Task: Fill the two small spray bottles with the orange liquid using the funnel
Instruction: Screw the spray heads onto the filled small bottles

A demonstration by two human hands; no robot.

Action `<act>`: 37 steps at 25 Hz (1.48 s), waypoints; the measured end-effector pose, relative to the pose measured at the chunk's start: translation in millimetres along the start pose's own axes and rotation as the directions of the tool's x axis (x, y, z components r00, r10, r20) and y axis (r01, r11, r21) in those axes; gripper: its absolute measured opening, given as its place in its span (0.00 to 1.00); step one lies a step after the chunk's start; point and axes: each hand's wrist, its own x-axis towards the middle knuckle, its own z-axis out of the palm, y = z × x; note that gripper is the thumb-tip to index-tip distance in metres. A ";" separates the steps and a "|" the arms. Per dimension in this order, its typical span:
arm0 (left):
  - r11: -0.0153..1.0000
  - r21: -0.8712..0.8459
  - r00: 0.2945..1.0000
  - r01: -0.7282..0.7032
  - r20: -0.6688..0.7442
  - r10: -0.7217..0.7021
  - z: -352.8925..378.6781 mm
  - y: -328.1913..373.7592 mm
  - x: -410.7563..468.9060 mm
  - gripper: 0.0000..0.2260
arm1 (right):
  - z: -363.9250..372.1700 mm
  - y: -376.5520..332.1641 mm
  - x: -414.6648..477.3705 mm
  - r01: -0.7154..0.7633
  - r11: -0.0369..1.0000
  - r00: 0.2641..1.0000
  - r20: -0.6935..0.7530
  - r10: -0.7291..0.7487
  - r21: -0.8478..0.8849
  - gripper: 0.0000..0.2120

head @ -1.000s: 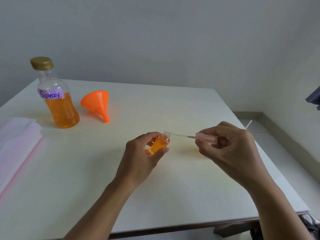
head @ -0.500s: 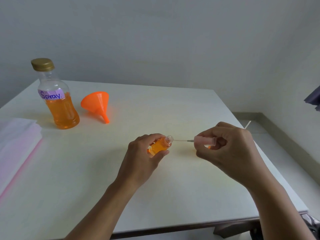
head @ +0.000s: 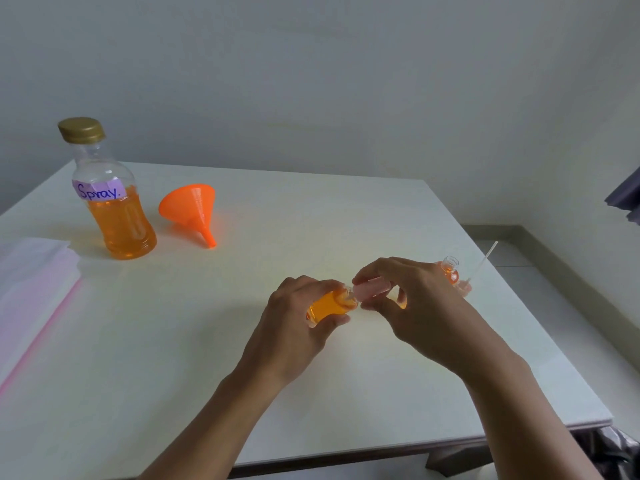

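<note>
My left hand (head: 298, 320) grips a small spray bottle (head: 329, 306) full of orange liquid, tilted with its neck to the right. My right hand (head: 412, 303) pinches a pink spray cap (head: 372, 288) pressed against that neck; its tube is inside the bottle. Behind my right hand stands a second small bottle (head: 450, 270), open-necked and holding orange liquid, with a white tube (head: 483, 261) of another spray cap beside it. The orange funnel (head: 188, 209) lies on its side at the back left, next to the big capped bottle (head: 110, 192) labelled "Spray", about half full.
A white table (head: 311, 209) carries everything; its right edge runs close to the second bottle. A stack of white and pink sheets (head: 31, 292) lies at the left edge. A grey wall stands behind, and floor shows to the right.
My right hand has pushed the pink cap leftward, sliding its tube into the small bottle until the cap meets the neck. The second small bottle has come into sight behind that hand.
</note>
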 end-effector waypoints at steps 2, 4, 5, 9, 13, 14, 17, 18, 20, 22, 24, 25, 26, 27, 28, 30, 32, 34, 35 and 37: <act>1.000 0.021 1.000 -0.009 0.004 0.009 -0.5 -1.5 -0.3 0.17 | 2.7 -0.6 4.0 -0.021 0.999 1.000 0.021 0.022 -0.038 0.06; 0.999 0.035 1.000 -0.015 0.013 0.014 -0.4 -3.8 -0.8 0.17 | 6.4 0.3 9.1 -0.077 0.993 0.996 0.033 0.080 -0.087 0.21; 0.999 0.033 1.000 -0.015 0.022 0.014 0.2 -4.3 -1.0 0.17 | 7.0 1.2 11.0 -0.112 0.988 0.993 0.035 0.116 -0.105 0.28; 1.000 0.023 0.999 0.015 0.029 -0.015 2.2 -3.6 -1.4 0.18 | 1.8 7.0 10.5 -0.119 0.992 0.984 0.135 0.113 0.036 0.30; 1.000 0.010 1.000 0.012 0.019 -0.012 1.6 -4.5 -0.7 0.18 | -0.3 9.6 7.7 0.008 0.994 0.997 0.076 -0.016 0.111 0.13; 1.000 0.013 1.000 0.009 0.025 -0.010 1.5 -4.5 -1.2 0.18 | 2.1 8.5 8.1 0.006 0.995 0.999 0.045 -0.011 0.099 0.08; 0.999 0.029 0.999 0.016 0.042 -0.018 2.5 -5.3 -4.0 0.18 | 9.5 11.0 13.3 -0.106 0.994 0.994 0.034 0.105 0.028 0.24; 0.999 0.027 0.999 0.022 0.045 -0.023 2.8 -5.9 -4.8 0.18 | 9.8 14.5 14.2 -0.119 0.993 0.992 0.049 0.119 -0.008 0.29; 0.999 0.018 0.998 0.033 0.049 -0.034 3.0 -8.0 -5.4 0.18 | 3.0 17.7 11.7 -0.103 0.993 0.990 0.104 0.096 0.063 0.30; 0.999 0.005 0.998 0.041 0.055 -0.042 3.0 -8.9 -5.3 0.17 | -1.3 20.7 7.9 -0.069 0.980 0.991 0.128 0.045 0.185 0.23; 0.999 -0.006 0.997 0.044 0.065 -0.044 2.9 -8.1 -4.8 0.17 | 2.4 23.2 7.1 -0.047 0.970 0.997 0.065 0.033 0.239 0.13; 0.999 -0.007 0.997 0.046 0.069 -0.046 2.8 -7.6 -4.4 0.17 | 5.5 22.7 8.3 -0.075 0.970 0.997 0.043 0.066 0.233 0.11; 0.999 -0.005 0.996 0.050 0.070 -0.049 2.6 -7.3 -4.1 0.18 | 8.0 24.0 10.4 -0.107 0.973 0.994 0.028 0.104 0.202 0.18; 0.999 -0.004 0.996 0.053 0.067 -0.053 2.1 -7.1 -4.1 0.18 | 8.5 23.9 12.0 -0.133 0.977 0.991 0.020 0.131 0.165 0.27; 0.999 -0.002 0.997 0.055 0.062 -0.054 1.8 -7.2 -3.8 0.18 | 8.0 26.2 12.6 -0.142 0.981 0.990 0.025 0.140 0.131 0.30; 0.998 -0.008 0.996 0.055 0.064 -0.055 0.7 -7.6 -3.5 0.18 | 3.7 29.1 11.5 -0.109 0.977 0.994 0.037 0.104 0.182 0.24; 0.998 -0.026 0.996 0.054 0.077 -0.052 0.0 -7.1 -3.6 0.18 | 1.8 28.9 9.3 -0.058 0.962 0.996 0.075 0.039 0.266 0.19; 0.998 -0.034 0.996 0.046 0.074 -0.044 -1.1 -6.6 -2.9 0.16 | 8.4 25.6 9.2 -0.045 0.966 0.998 0.057 0.031 0.256 0.10; 0.998 -0.033 0.997 0.044 0.066 -0.042 -2.1 -6.5 -2.6 0.16 | 10.9 21.2 10.6 -0.073 0.972 0.997 0.048 0.064 0.223 0.08; 0.998 -0.041 0.997 0.045 0.057 -0.043 -3.5 -6.4 -2.4 0.16 | 13.0 19.5 14.2 -0.135 0.981 0.991 0.012 0.135 0.141 0.22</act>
